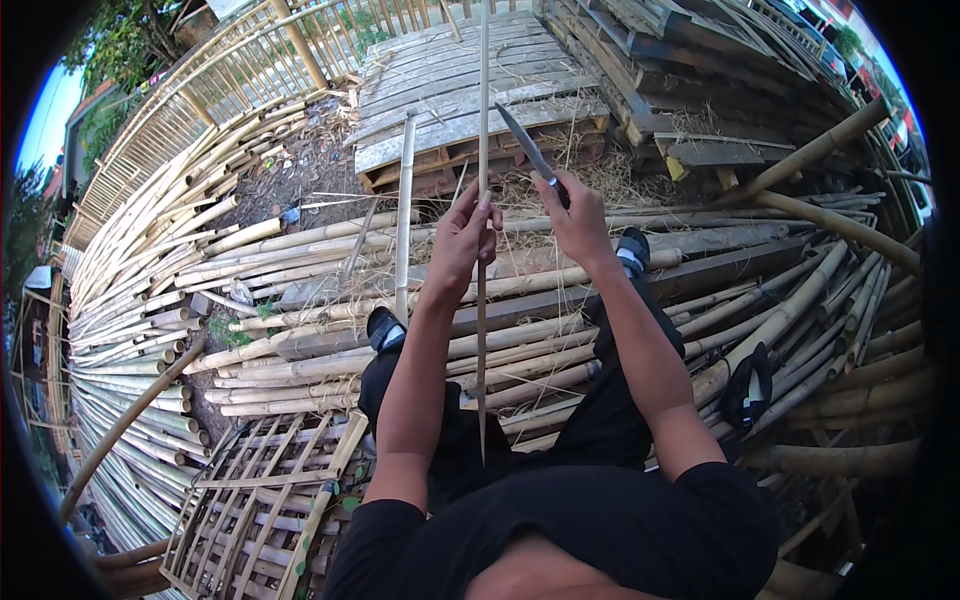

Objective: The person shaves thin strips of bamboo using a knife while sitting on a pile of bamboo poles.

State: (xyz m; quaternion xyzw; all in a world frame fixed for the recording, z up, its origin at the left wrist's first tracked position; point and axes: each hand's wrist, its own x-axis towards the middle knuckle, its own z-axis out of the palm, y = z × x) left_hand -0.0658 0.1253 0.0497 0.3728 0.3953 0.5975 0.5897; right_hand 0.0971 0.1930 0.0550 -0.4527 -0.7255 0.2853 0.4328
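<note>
My left hand (468, 235) is closed around a long, thin bamboo strip (483, 330), which runs upright through the picture from between my legs to the top edge. In my right hand (580, 222) is a knife (525, 140), its dark blade pointing up and to the left, beside the strip but apart from it. The fingers are wrapped round the handle, which is mostly hidden. Left of my left hand, a wider split bamboo piece (405, 215) leans with its upper end against a wooden pallet (460, 75).
Bamboo poles (320, 345) lie crosswise under my legs, and more are piled at the left. A bamboo lattice panel (260, 490) lies at the lower left. Stacked pallets (690, 90) stand at the far right, near slanting poles (820, 150). A loose sandal (748, 390) rests at the right.
</note>
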